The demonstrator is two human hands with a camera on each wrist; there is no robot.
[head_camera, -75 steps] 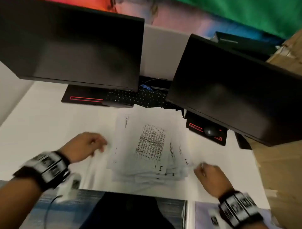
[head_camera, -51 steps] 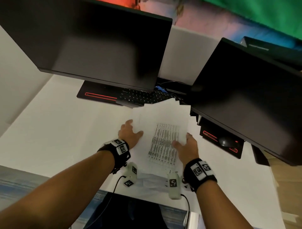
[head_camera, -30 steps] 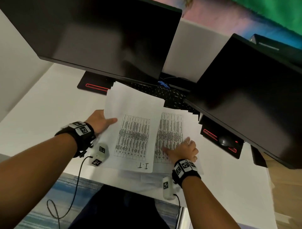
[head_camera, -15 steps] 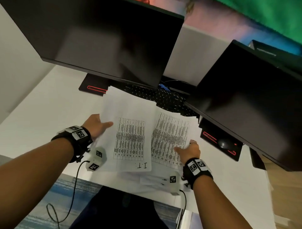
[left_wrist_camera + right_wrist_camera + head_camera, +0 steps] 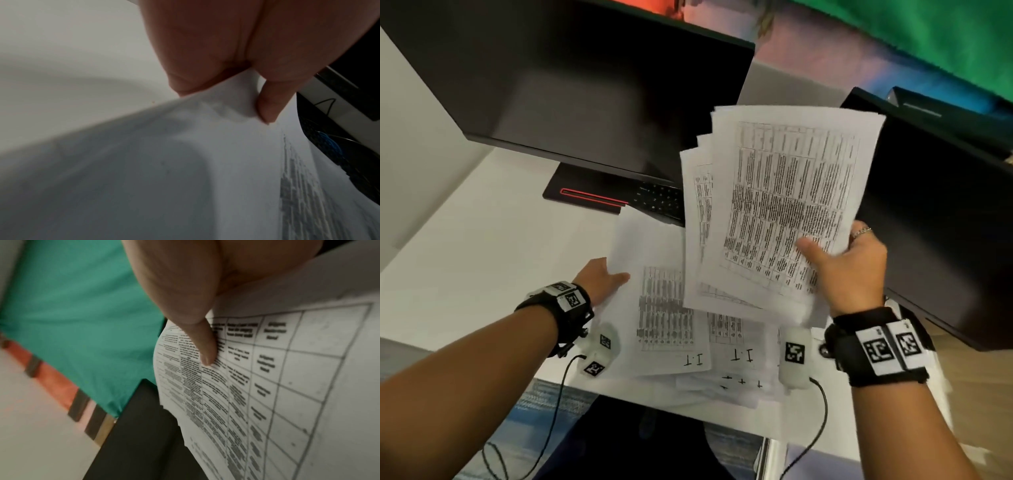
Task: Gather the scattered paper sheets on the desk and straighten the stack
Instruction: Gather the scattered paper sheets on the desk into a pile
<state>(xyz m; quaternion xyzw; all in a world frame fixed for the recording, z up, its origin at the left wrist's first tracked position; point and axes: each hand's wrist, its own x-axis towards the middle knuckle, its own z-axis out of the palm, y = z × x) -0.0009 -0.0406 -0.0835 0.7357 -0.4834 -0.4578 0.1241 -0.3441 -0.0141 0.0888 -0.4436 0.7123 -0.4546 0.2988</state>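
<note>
My right hand (image 5: 839, 270) grips a fanned bundle of printed sheets (image 5: 784, 205) by its lower right corner and holds it up off the desk, thumb on top; the right wrist view shows the thumb (image 5: 203, 344) pressing on the printed table of the bundle (image 5: 277, 386). My left hand (image 5: 602, 277) pinches the left edge of a sheet (image 5: 654, 274) lying on the white desk (image 5: 465, 257); in the left wrist view thumb and finger (image 5: 267, 104) close on that paper's edge (image 5: 185, 162). More sheets (image 5: 739, 363) lie spread under it near the front edge.
Two dark monitors (image 5: 571, 75) (image 5: 941, 212) hang low over the desk's back half. A black keyboard (image 5: 657, 202) and a red-lined monitor base (image 5: 585, 198) sit behind the papers. Cables trail from both wrists over the front edge.
My right hand has lifted a bundle of sheets off the desk and raised it toward the monitors. My left hand stays at the left sheet's edge.
</note>
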